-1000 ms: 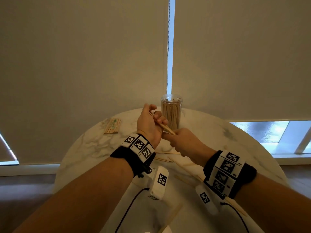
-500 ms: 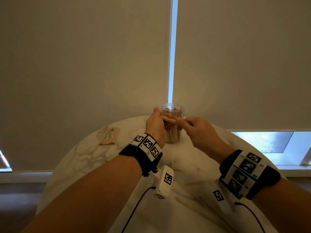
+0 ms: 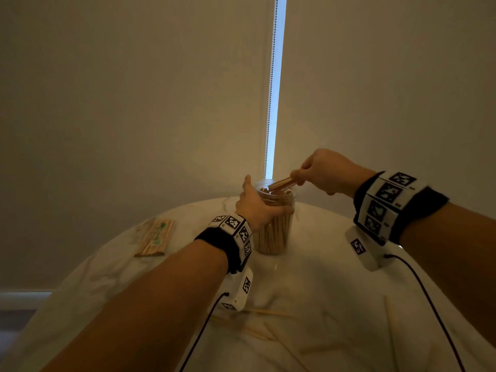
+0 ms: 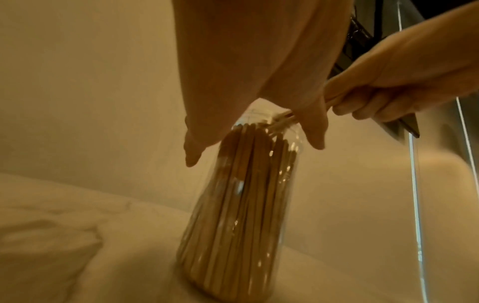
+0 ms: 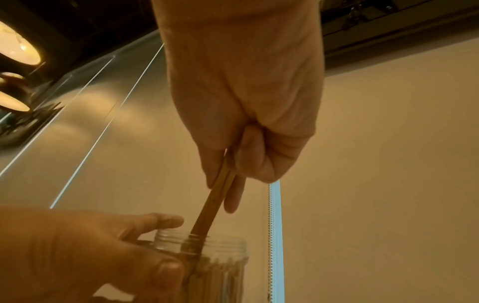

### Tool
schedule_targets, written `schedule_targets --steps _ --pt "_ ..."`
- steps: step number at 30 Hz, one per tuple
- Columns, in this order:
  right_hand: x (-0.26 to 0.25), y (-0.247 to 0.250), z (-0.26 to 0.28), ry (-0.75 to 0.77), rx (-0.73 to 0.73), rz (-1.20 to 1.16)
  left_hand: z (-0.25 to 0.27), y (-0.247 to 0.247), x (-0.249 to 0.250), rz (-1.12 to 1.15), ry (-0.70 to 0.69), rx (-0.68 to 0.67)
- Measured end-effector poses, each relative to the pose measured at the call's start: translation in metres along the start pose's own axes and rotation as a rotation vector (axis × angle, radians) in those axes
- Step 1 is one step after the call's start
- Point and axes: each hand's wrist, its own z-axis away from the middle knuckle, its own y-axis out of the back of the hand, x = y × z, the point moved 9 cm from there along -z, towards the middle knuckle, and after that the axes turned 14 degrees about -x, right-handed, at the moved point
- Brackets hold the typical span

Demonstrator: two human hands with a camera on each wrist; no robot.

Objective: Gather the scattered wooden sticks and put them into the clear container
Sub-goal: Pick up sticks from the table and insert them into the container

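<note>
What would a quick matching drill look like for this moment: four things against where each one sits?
Things:
1. left hand
2. right hand
3. loose sticks
4. wrapped stick bundle

Places:
A. flat on the table's left side
B. scattered on the near tabletop
C. wrapped round the clear container
D. above the rim, pinching a small bunch of sticks

Pairs: 1-C, 2-D, 3-B, 4-A
</note>
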Motion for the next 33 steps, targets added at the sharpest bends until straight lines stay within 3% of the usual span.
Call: schedule_targets --steps 4,7,10,17,20,24,29,33 --pt "-0.021 -0.007 -0.027 0.011 -0.123 0.209 -0.004 -0.006 0.001 0.053 -0.063 -0.059" --pt "-0.036 -0.007 -0.042 0.07 -0.107 0.343 -0.006 -0.007 0.001 0.048 -0.115 -0.076" --pt "-0.044 -0.007 -0.054 0.101 -0.08 0.364 -0.005 -0.007 0.0 0.036 -0.134 -0.076" --pt "-0.051 -0.02 -0.061 0.058 -0.179 0.512 -0.012 -0.008 -0.007 0.039 -0.166 -0.072" --pt "-0.051 -0.013 -0.064 0.078 -0.16 0.5 -0.01 -0.009 -0.007 0.035 -0.153 -0.078" --pt "-0.047 -0.015 -0.067 0.052 -0.292 0.374 -0.01 -0.008 -0.008 0.019 -0.135 -0.08" --pt "-0.06 -0.042 -0.073 0.107 -0.232 0.348 -0.01 -0.008 -0.007 0.015 -0.139 -0.086" --pt "-0.055 -0.071 -0.074 0.106 -0.18 0.541 -0.013 -0.01 -0.012 0.022 -0.119 -0.081"
